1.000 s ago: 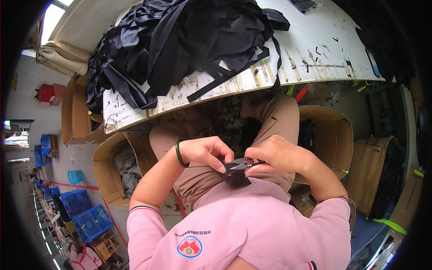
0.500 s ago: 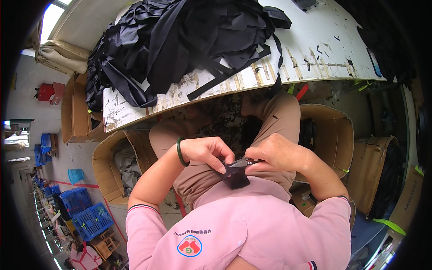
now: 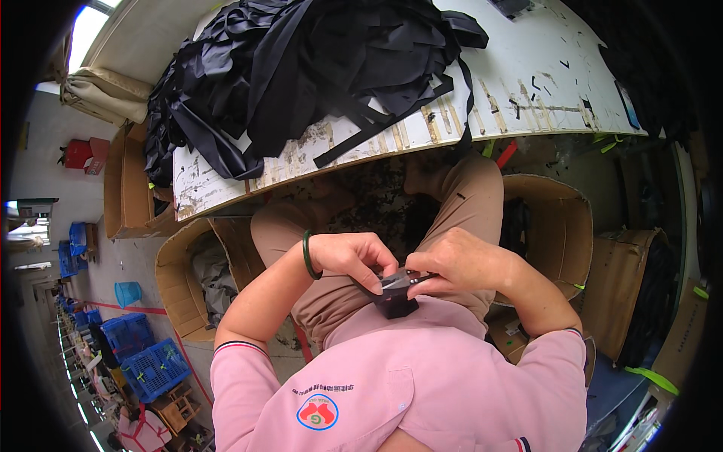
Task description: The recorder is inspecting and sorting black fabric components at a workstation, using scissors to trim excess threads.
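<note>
In front of my lap, my left hand (image 3: 360, 260) pinches a small piece of black fabric (image 3: 397, 306) between thumb and fingers. The fabric's lower end hangs down over my shirt front. My right hand (image 3: 459, 262) is closed round a pair of thread snips (image 3: 399, 282). Their pale metal blades point left and lie over the upper part of the fabric, close to my left fingertips. Whether an edge of the cloth is between the blades, I cannot tell.
Ahead stands a white, tape-marked table (image 3: 527, 94) with a large heap of black fabric strips (image 3: 301, 75). One cardboard box (image 3: 177, 271) stands left of my legs, another (image 3: 561, 218) to the right. Blue crates (image 3: 154, 369) sit on the floor further left.
My right hand and the snips have shifted slightly left, bringing the blades closer to my left fingertips. Both hands keep their hold.
</note>
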### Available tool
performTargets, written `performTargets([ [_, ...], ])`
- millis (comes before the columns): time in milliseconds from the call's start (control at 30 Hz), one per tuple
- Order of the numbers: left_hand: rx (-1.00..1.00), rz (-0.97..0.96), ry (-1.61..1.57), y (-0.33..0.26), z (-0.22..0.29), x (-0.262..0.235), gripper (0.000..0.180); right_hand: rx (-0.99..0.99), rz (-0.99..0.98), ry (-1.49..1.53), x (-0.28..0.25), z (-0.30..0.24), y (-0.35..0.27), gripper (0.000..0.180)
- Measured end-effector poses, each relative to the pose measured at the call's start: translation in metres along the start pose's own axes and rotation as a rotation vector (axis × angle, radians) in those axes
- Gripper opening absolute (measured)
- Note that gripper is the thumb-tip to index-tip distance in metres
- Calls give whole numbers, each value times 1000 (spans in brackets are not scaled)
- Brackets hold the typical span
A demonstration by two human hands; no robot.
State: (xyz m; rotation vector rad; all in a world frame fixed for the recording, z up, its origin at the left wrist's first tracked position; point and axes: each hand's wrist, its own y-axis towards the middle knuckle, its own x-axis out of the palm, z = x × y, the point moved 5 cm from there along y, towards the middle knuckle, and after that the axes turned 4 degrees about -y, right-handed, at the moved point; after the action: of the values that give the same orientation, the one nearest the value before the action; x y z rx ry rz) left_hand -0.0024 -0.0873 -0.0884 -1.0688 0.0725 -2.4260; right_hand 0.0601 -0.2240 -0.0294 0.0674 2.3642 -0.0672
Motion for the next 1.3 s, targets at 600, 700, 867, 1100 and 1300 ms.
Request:
performTargets([
  [600,40,31,-37,-4,-3,-3,11,23,29,-28,-2,1,-5,36],
  [700,45,32,-40,-4,-3,-3,12,19,30,-49,-2,1,-4,36],
  [867,36,34,-53,-4,-2,-3,11,18,28,-68,-3,-2,-3,35],
  [1100,22,53,-44,-4,2,0,11,21,53,-87,-3,-1,-2,34],
  [1300,13,60,-38,-5,-3,-6,12,25,68,-139,-1,2,-3,34],
])
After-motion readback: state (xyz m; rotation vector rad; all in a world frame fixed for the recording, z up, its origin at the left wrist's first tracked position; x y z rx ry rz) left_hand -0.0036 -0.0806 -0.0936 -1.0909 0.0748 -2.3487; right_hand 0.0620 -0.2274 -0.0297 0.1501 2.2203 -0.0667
